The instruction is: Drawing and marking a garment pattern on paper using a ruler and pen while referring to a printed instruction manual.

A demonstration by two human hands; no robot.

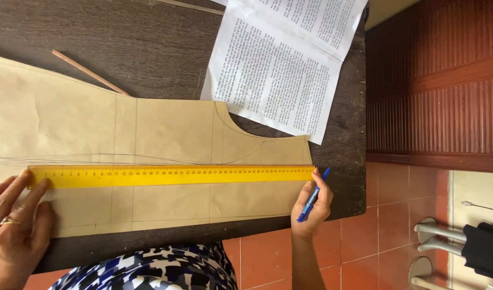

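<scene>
A long yellow ruler lies across a tan paper pattern piece with pencil lines on a dark wooden table. My left hand, wearing rings, presses its fingers on the ruler's left end. At the ruler's right end my right hand holds a blue pen, its tip near the pattern's edge.
An open booklet of printed pages lies at the table's far right corner, overlapping the pattern. A thin wooden stick rests at the pattern's far edge. Right of the table are red floor tiles, a wooden door and sandals.
</scene>
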